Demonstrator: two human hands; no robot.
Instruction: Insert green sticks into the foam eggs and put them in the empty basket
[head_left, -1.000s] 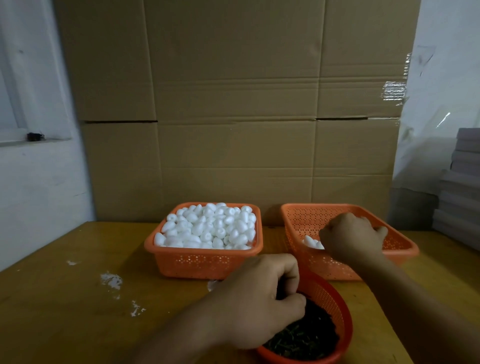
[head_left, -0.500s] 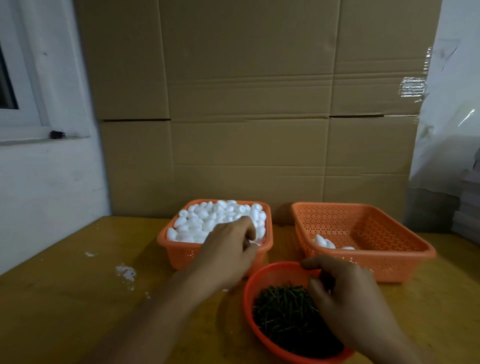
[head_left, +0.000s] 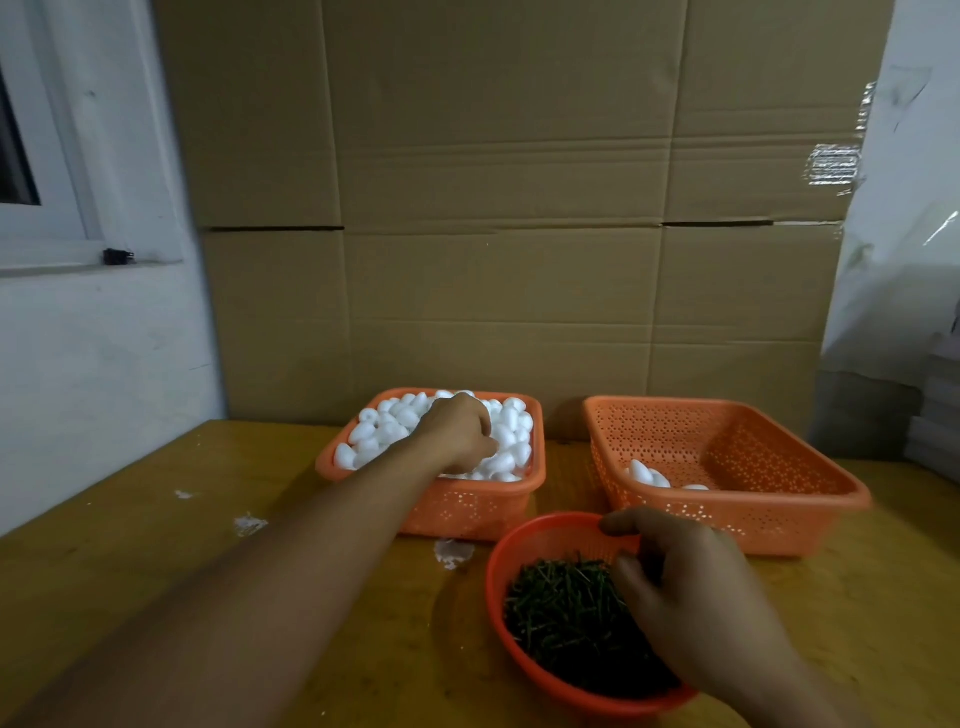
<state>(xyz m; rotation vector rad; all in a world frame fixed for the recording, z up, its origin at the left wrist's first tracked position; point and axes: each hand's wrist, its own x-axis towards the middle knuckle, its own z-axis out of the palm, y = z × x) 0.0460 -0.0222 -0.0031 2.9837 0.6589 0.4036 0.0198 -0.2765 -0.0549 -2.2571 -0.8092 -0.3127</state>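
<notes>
Left hand curled among foam eggs in full basket, hold unclear; right hand half-closed over green sticks, grip contents hidden.

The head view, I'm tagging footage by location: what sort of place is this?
Probably a small craft workshop or storeroom: a flattened brown cardboard sheet against the wall, a worn wooden table, an orange plastic basket heaped with white foam eggs.

A wooden table with white flecks fronts a cardboard wall, beside a window frame and, seemingly, grey stacked slabs.
</notes>
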